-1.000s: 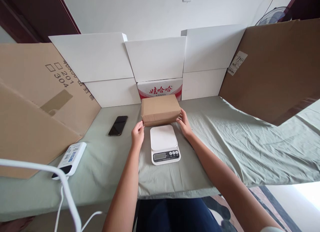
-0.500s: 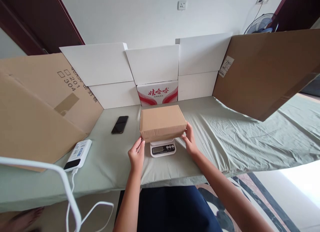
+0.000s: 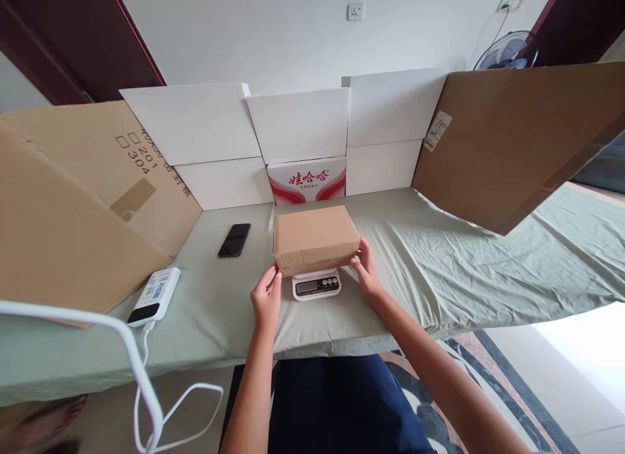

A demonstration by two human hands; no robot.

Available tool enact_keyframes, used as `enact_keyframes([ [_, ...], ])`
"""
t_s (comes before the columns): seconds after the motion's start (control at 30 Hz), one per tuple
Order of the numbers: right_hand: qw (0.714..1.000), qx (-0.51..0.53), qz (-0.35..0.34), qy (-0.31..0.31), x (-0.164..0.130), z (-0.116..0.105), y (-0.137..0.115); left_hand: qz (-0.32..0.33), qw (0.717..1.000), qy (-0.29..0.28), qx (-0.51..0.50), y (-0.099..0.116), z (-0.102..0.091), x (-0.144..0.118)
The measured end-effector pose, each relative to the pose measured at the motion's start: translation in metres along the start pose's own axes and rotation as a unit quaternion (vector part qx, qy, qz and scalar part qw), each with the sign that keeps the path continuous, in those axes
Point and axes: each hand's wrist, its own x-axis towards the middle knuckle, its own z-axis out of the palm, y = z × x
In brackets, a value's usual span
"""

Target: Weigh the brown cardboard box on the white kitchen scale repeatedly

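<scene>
A closed brown cardboard box (image 3: 316, 236) sits over a small white digital scale (image 3: 316, 285), which hides the scale's platform. Only the scale's front, with its display and several round buttons, shows below the box. My left hand (image 3: 266, 294) pinches the box's near left lower corner between thumb and fingers. At the near right corner, my right hand (image 3: 365, 268) holds the box's side, its fingers curled round the edge and partly hidden behind it.
A black phone (image 3: 234, 240) and a white power bank (image 3: 155, 296) with a cable lie left on the green cloth (image 3: 219, 324). White boxes (image 3: 297, 125) line the back. Large brown cardboard panels stand left (image 3: 63, 213) and right (image 3: 508, 141). A white tube curves across the lower left.
The view has shifted slightly. Both hands keep hold of the cardboard box over the scale; no clear movement of the box against the scale shows.
</scene>
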Motion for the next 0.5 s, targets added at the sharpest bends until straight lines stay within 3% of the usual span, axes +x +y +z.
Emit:
enact_keyframes([
  [0.07, 1.0, 0.003, 0.012, 0.021, 0.001, -0.001, 0.001, -0.004, 1.0, 0.003, -0.011, 0.002, 0.0, 0.0],
  [0.27, 0.982, 0.026, 0.046, 0.183, 0.008, -0.01, 0.007, 0.009, 0.997, 0.065, -0.046, 0.008, -0.002, 0.003],
  [0.5, 0.982, 0.028, 0.06, 0.175, 0.011, -0.009, 0.006, -0.026, 0.993, 0.069, -0.096, 0.014, -0.001, 0.004],
])
